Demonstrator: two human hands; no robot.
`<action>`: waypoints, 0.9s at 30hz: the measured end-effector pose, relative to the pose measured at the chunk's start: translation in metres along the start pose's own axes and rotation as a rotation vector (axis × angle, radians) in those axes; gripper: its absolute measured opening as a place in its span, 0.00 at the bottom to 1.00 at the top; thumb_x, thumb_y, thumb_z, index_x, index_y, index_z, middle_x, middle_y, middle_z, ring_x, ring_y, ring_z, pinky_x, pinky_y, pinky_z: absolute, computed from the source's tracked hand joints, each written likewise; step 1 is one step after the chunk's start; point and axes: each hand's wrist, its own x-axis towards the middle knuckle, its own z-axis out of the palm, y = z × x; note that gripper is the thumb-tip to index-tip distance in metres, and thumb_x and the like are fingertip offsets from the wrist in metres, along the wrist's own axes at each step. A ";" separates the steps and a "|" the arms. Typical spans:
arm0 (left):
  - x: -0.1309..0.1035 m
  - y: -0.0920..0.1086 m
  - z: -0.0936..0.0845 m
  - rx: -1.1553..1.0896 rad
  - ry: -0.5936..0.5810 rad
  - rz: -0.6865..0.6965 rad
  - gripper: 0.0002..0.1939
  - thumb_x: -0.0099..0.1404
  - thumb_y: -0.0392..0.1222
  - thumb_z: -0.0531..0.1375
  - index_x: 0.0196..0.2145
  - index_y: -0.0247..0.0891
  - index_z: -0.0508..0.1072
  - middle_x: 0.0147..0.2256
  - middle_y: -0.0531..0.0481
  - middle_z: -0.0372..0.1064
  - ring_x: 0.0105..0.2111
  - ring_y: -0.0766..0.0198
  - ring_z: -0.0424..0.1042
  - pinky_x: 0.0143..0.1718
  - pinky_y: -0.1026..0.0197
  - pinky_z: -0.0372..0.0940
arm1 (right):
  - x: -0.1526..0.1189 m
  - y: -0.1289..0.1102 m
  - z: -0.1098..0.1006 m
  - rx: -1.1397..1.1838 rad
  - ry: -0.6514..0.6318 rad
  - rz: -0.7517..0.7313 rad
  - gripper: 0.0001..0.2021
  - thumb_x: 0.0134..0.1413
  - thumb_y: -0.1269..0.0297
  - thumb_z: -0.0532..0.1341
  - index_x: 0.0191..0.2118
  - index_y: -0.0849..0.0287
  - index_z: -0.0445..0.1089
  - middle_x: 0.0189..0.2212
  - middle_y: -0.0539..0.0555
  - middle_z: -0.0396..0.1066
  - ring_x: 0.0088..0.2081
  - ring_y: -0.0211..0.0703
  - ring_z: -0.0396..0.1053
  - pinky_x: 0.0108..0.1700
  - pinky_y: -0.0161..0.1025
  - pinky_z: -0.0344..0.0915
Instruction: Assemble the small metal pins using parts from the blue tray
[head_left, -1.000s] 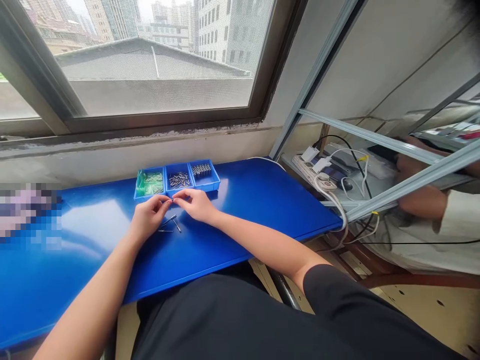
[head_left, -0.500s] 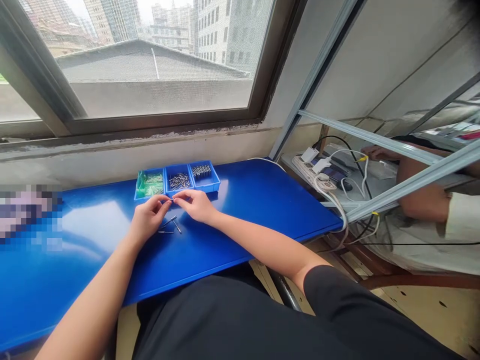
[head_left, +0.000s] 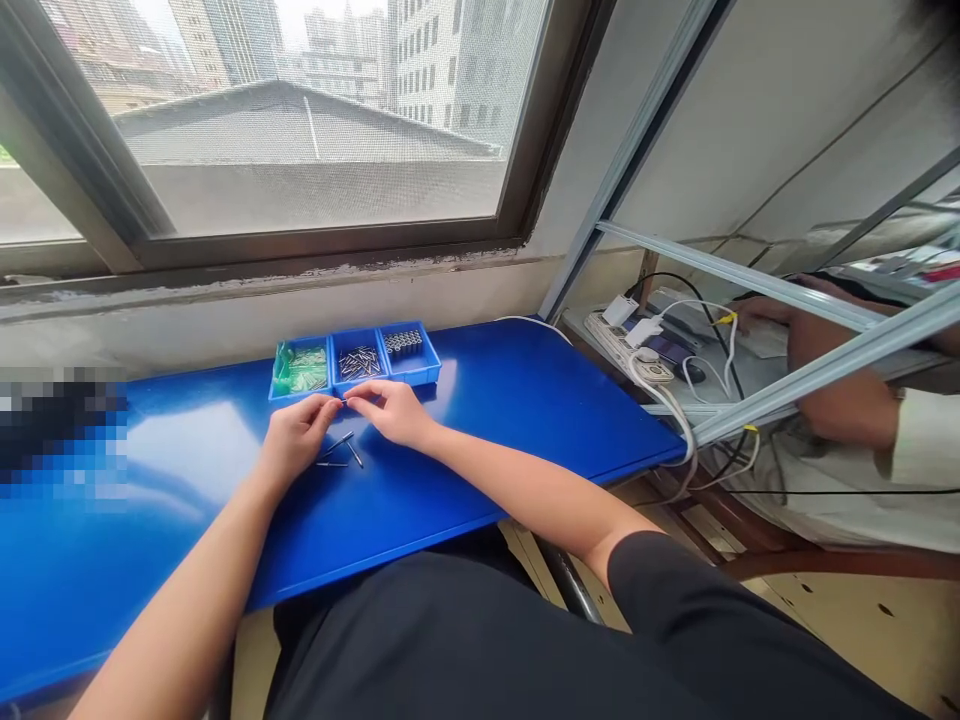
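Observation:
My left hand [head_left: 306, 430] and my right hand [head_left: 394, 411] meet fingertip to fingertip above the blue table. Both are closed in a pinch around a small, thin piece [head_left: 344, 402], mostly hidden by the fingers and too small to name. Just below them lie a few slim metal pin-like pieces [head_left: 355, 457] on the tabletop. Right behind my fingers stands a blue three-part bin [head_left: 430, 375]. Its left compartment holds clear slender pieces [head_left: 306, 370] in green plastic, the middle one loose short metal pieces [head_left: 359, 361], the right one upright metal cylinders [head_left: 403, 343].
The blue table [head_left: 495, 400] runs along the wall under a window. At its right rises a metal frame [head_left: 742, 400], with a power strip [head_left: 626, 340] and cables behind. Another person's arm [head_left: 840, 370] rests there. A pixelated dark patch [head_left: 52, 425] covers the table's left end.
My left fingers have flattened and closed a little more at the pinch; my right hand is nearly still. The pixelated patch turned from pinkish to dark. The other person's hand shifted slightly.

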 end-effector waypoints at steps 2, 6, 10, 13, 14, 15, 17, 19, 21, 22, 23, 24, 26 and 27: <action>-0.001 0.000 0.001 -0.022 0.023 -0.014 0.16 0.66 0.53 0.58 0.37 0.38 0.77 0.20 0.56 0.64 0.19 0.69 0.60 0.24 0.65 0.58 | 0.000 -0.001 0.000 -0.004 0.009 0.011 0.08 0.59 0.63 0.63 0.41 0.58 0.78 0.40 0.54 0.79 0.42 0.42 0.76 0.48 0.41 0.70; -0.003 0.000 0.003 -0.059 0.036 -0.003 0.14 0.65 0.52 0.60 0.39 0.39 0.76 0.18 0.58 0.59 0.18 0.70 0.56 0.22 0.66 0.55 | 0.000 0.000 0.000 0.002 0.001 0.025 0.09 0.59 0.63 0.63 0.40 0.59 0.78 0.39 0.54 0.79 0.41 0.41 0.75 0.48 0.41 0.69; -0.002 -0.002 0.002 -0.033 0.033 -0.004 0.14 0.65 0.52 0.59 0.37 0.39 0.77 0.18 0.58 0.60 0.19 0.70 0.58 0.23 0.66 0.56 | 0.001 0.002 0.000 -0.001 -0.005 0.013 0.09 0.59 0.62 0.63 0.40 0.59 0.78 0.39 0.55 0.79 0.40 0.42 0.75 0.47 0.40 0.69; -0.001 -0.002 0.001 0.002 0.017 -0.002 0.16 0.66 0.54 0.58 0.35 0.38 0.77 0.20 0.55 0.65 0.20 0.69 0.60 0.24 0.65 0.57 | 0.000 0.002 -0.001 0.005 -0.001 0.012 0.09 0.58 0.62 0.63 0.40 0.58 0.78 0.40 0.55 0.79 0.41 0.42 0.76 0.47 0.41 0.70; 0.000 -0.002 0.001 0.012 0.012 0.003 0.17 0.66 0.54 0.57 0.34 0.38 0.77 0.21 0.54 0.67 0.20 0.69 0.62 0.24 0.65 0.58 | 0.000 0.001 -0.001 0.008 -0.001 0.015 0.09 0.58 0.61 0.64 0.40 0.58 0.78 0.40 0.55 0.79 0.42 0.42 0.76 0.47 0.41 0.70; 0.000 -0.002 0.000 0.021 0.010 0.007 0.18 0.66 0.55 0.57 0.33 0.37 0.77 0.22 0.53 0.69 0.21 0.68 0.63 0.25 0.65 0.59 | 0.000 0.001 -0.001 0.011 -0.003 0.018 0.09 0.58 0.61 0.64 0.41 0.58 0.78 0.40 0.55 0.79 0.42 0.42 0.76 0.48 0.41 0.70; 0.000 -0.001 0.000 0.034 0.009 0.010 0.20 0.67 0.55 0.55 0.31 0.37 0.77 0.23 0.52 0.72 0.23 0.67 0.65 0.26 0.64 0.60 | 0.000 0.000 0.000 0.032 -0.007 0.023 0.09 0.57 0.62 0.64 0.41 0.58 0.78 0.40 0.55 0.79 0.42 0.42 0.76 0.48 0.41 0.70; 0.001 -0.002 0.000 0.039 0.009 0.006 0.21 0.67 0.56 0.55 0.29 0.37 0.76 0.24 0.51 0.73 0.24 0.66 0.67 0.27 0.64 0.60 | 0.001 0.002 0.001 0.084 -0.006 0.040 0.09 0.56 0.62 0.65 0.41 0.59 0.78 0.39 0.55 0.79 0.41 0.41 0.76 0.48 0.41 0.71; 0.001 -0.003 0.000 0.040 0.011 0.000 0.21 0.67 0.56 0.54 0.29 0.37 0.76 0.24 0.51 0.73 0.24 0.65 0.67 0.27 0.64 0.61 | 0.002 0.005 0.003 0.164 -0.006 0.099 0.09 0.55 0.63 0.65 0.40 0.60 0.77 0.37 0.55 0.79 0.39 0.40 0.76 0.44 0.39 0.72; 0.001 -0.003 0.001 0.037 0.012 -0.001 0.21 0.67 0.56 0.54 0.30 0.37 0.76 0.24 0.50 0.73 0.24 0.65 0.67 0.27 0.64 0.61 | 0.003 0.006 0.004 0.208 -0.008 0.139 0.10 0.54 0.63 0.65 0.40 0.61 0.77 0.37 0.55 0.79 0.37 0.40 0.75 0.41 0.38 0.72; 0.000 -0.004 0.001 0.033 0.011 -0.001 0.21 0.67 0.56 0.55 0.30 0.37 0.77 0.25 0.50 0.73 0.24 0.65 0.67 0.27 0.64 0.61 | 0.004 0.008 0.005 0.249 -0.012 0.180 0.10 0.54 0.62 0.66 0.40 0.61 0.76 0.36 0.55 0.78 0.36 0.40 0.75 0.37 0.37 0.72; 0.000 -0.004 0.001 0.026 0.011 0.000 0.21 0.67 0.56 0.55 0.30 0.38 0.77 0.24 0.51 0.72 0.24 0.65 0.67 0.27 0.64 0.61 | 0.005 0.009 0.006 0.284 -0.014 0.215 0.10 0.53 0.62 0.66 0.40 0.61 0.76 0.35 0.55 0.78 0.36 0.40 0.75 0.35 0.36 0.72; -0.001 -0.003 0.002 0.008 0.008 -0.007 0.19 0.66 0.55 0.56 0.32 0.38 0.77 0.22 0.53 0.69 0.22 0.67 0.64 0.25 0.64 0.59 | 0.005 0.009 0.006 0.331 -0.009 0.254 0.11 0.52 0.62 0.67 0.39 0.62 0.76 0.35 0.55 0.78 0.35 0.39 0.74 0.32 0.34 0.71; -0.001 -0.002 0.002 -0.003 0.011 -0.014 0.18 0.66 0.55 0.57 0.34 0.38 0.77 0.20 0.54 0.66 0.21 0.68 0.62 0.24 0.65 0.58 | 0.006 0.009 0.006 0.347 -0.006 0.259 0.11 0.51 0.62 0.67 0.39 0.62 0.76 0.34 0.55 0.78 0.34 0.39 0.74 0.32 0.34 0.71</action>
